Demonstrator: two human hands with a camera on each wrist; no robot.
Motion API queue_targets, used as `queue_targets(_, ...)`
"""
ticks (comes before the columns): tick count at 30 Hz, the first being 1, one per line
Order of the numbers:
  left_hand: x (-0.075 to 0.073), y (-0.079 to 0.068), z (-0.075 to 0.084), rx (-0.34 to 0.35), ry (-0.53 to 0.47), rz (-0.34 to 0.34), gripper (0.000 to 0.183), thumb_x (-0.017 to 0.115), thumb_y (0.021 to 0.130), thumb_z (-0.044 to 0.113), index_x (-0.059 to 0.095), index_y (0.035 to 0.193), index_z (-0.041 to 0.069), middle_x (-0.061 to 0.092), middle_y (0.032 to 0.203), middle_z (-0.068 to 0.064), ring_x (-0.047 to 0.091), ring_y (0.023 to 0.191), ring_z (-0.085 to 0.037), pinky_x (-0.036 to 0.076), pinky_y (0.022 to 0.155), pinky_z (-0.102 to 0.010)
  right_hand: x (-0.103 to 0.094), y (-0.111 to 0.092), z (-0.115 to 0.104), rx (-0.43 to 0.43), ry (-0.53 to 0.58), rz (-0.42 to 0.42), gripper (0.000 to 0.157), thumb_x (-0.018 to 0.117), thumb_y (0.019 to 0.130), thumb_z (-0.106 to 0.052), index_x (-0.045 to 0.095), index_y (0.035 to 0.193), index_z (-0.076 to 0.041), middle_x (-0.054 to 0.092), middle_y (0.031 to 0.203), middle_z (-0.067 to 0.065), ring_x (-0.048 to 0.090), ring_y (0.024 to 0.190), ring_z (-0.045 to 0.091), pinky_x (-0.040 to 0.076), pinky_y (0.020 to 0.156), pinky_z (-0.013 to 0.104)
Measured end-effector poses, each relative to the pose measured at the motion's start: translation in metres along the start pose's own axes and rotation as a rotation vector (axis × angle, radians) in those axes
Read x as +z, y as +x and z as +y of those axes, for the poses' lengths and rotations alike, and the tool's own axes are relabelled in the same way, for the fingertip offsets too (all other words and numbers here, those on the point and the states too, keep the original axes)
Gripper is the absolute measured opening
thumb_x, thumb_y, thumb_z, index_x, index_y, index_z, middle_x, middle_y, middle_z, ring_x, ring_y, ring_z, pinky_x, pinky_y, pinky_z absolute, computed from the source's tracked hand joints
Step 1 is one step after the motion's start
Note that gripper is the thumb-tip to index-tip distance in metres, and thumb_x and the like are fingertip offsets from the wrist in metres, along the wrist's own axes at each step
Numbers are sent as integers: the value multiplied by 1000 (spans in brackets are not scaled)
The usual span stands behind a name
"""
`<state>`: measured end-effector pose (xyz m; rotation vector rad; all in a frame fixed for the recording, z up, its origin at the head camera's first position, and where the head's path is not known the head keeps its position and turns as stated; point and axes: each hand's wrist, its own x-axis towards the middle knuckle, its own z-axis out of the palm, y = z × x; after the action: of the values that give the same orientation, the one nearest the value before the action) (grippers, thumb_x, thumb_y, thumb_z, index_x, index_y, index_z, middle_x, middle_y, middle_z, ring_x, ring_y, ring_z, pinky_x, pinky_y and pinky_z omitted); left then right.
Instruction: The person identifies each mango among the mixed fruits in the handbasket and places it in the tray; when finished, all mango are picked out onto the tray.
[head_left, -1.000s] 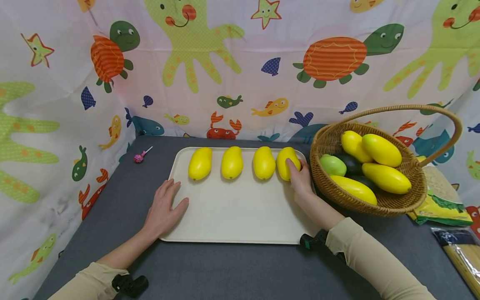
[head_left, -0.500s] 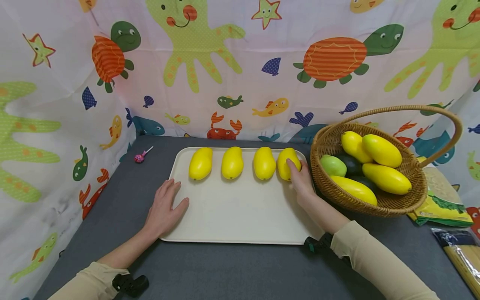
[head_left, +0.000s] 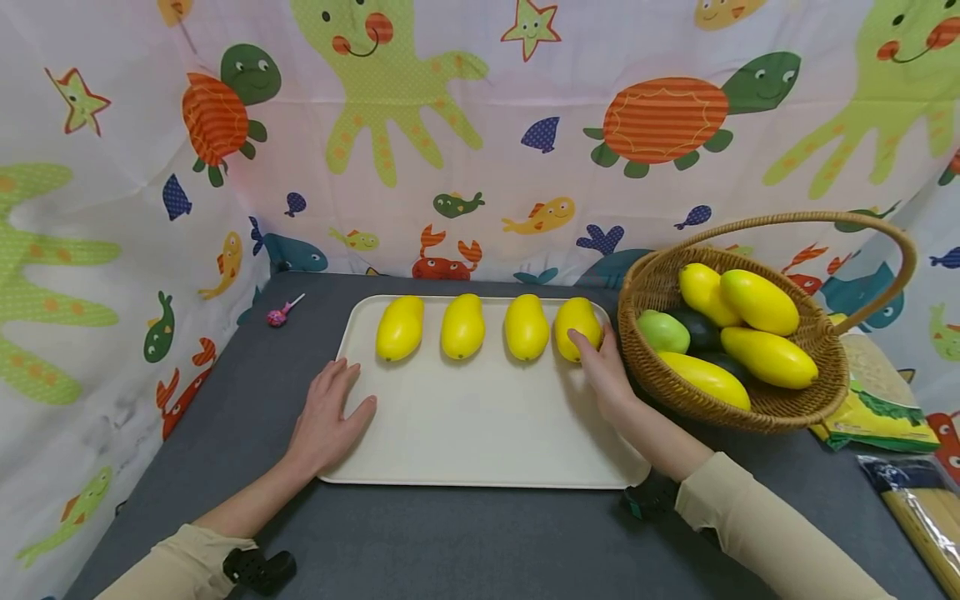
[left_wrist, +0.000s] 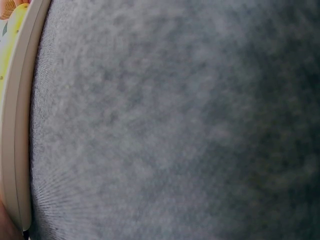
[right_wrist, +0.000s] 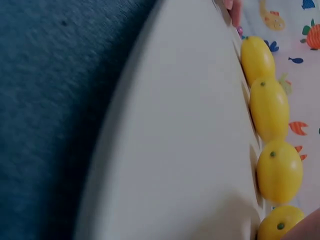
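My right hand holds the rightmost yellow mango, thumb on its near side and fingers at its right. Three more mangoes, a leftmost one, a second and a third, lie in a row along the far side of a cream tray. The left hand rests at the tray's left edge with its thumb spread. In the right wrist view the row recedes upward, and part of the right hand covers the nearest mango. The left wrist view shows mostly grey tabletop.
A wicker basket of yellow, green and dark fruit stands right of the tray. Beyond it lie a yellow-green packet and a clear pack. A lollipop lies at the back left. A printed curtain closes off the back.
The rightmost mango has shifted slightly right, away from the third one. My right thumb has slid down its surface, and the right forearm has swung to the right. The left hand has stayed put.
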<state>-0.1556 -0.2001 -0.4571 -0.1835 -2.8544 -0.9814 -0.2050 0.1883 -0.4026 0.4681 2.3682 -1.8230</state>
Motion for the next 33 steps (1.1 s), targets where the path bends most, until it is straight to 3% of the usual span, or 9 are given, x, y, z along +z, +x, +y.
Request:
queue_targets(10,-1,1,0,9,5,2,62,58,94,36,43,144,4,27,155,-18,16,144,-36,26,103,-68,-1,-30,0,-139,-132,-54,80,49,101,-34,-3,157,-8,-5,163,11,-2,148,26,4,118,45)
queue_targets(16,0,0,0,9,7,4,62,58,94,36,43,144,4,27,155,-18,17,144,-36,26,102,-69,-9,-63,-2,-154,-94,-169,75,50,100,-39,8,157,-13,1,162,13,5,148,30,14,115,53)
queue_targets(20,0,0,0,8,2,4,62,58,94,36,43,145,4,27,155,-17,17,144,-36,26,102,-69,-22,-82,-4,-221,-95,-232,58,54,100,-29,31,149,-7,29,153,14,31,138,31,32,109,49)
queue_targets(24,1,0,-1,5,-8,4,62,58,94,36,42,145,4,26,156,-17,17,144,-36,25,102,-69,-46,-91,-10,-348,-178,-272,41,56,100,-22,51,135,-3,53,134,14,57,112,25,50,92,34)
queue_targets(29,1,0,-2,6,-13,10,62,59,94,36,42,145,5,26,156,-16,17,144,-36,25,101,-70,-85,-89,-29,-519,-417,-138,27,58,99,-25,65,121,-11,65,116,8,62,90,16,51,75,23)
queue_targets(33,1,1,-3,10,-12,15,62,59,93,35,42,145,5,27,155,-16,17,144,-36,26,101,-70,-117,-80,-49,-564,-549,-13,26,58,99,-29,67,117,-13,67,111,8,62,84,16,51,68,21)
